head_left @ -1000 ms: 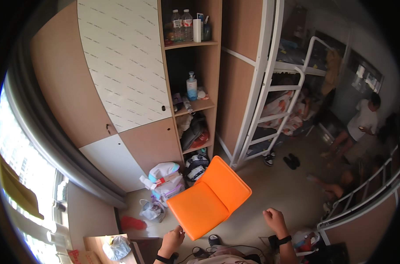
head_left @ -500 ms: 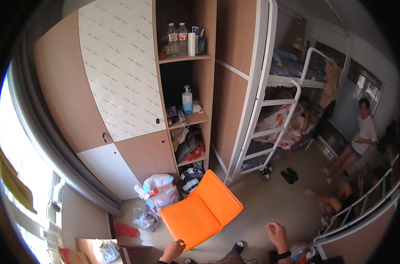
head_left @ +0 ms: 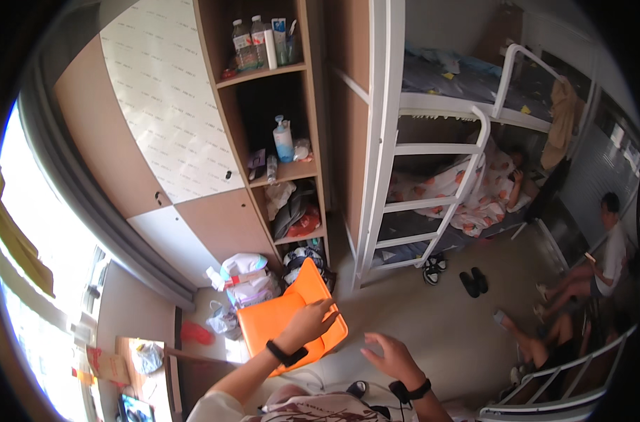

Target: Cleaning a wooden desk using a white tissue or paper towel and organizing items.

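Observation:
My left hand [head_left: 311, 322] is raised in front of an orange chair [head_left: 267, 320], with its fingers stretched out and nothing in them. It covers part of the chair; whether it touches the chair I cannot tell. To its right, my right hand [head_left: 392, 357] hangs in the air over the floor, loosely curved, thumb and fingers apart, also holding nothing. A black band [head_left: 287, 354] circles my left wrist and a dark band [head_left: 419, 389] my right.
Bags [head_left: 246, 281] lie behind the chair beside an open shelf unit [head_left: 281, 173] with bottles. A bunk bed [head_left: 432, 208] with a ladder holds a person under a blanket. Slippers [head_left: 474, 283] lie on the floor. Another person [head_left: 608, 253] sits at right; a desk [head_left: 154, 394] stands lower left.
Both hands have risen from the lower edge and come closer together, the left now in front of the chair. The view has shifted; the person at right has gone from standing to sitting.

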A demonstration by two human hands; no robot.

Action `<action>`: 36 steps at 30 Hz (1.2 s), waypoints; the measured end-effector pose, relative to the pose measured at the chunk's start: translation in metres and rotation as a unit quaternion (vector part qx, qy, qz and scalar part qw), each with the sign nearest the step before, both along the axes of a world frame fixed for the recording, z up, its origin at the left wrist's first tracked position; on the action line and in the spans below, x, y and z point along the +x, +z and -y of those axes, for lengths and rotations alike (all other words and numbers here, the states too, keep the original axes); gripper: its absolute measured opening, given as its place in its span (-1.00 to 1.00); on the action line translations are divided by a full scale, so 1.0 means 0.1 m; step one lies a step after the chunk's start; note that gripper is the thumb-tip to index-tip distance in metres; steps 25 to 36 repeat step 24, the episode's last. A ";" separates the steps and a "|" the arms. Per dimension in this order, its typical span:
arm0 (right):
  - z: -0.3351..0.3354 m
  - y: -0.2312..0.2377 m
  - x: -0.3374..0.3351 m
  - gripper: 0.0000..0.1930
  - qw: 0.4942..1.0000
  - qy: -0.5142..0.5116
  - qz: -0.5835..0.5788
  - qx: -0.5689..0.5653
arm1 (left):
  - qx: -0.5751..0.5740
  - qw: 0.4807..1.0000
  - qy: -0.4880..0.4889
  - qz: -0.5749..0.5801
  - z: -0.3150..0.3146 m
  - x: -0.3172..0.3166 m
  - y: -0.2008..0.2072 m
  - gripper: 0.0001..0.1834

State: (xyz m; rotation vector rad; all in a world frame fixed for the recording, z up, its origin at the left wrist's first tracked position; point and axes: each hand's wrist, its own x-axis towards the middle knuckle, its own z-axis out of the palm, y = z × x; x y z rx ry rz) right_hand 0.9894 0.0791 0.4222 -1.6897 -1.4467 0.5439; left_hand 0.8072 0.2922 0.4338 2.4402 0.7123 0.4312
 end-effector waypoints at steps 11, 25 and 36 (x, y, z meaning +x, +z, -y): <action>-1.18 1.25 -0.47 -0.34 0.933 0.206 0.233 0.182 | 0.216 0.911 -0.232 -0.264 0.00 0.90 0.10 -0.66; -2.27 0.86 -0.81 -0.29 0.889 0.397 0.228 0.030 | 0.199 0.936 -0.272 -0.104 -0.73 0.69 -0.38 -0.62; -2.27 0.86 -0.81 -0.29 0.889 0.397 0.228 0.030 | 0.199 0.936 -0.272 -0.104 -0.73 0.69 -0.38 -0.62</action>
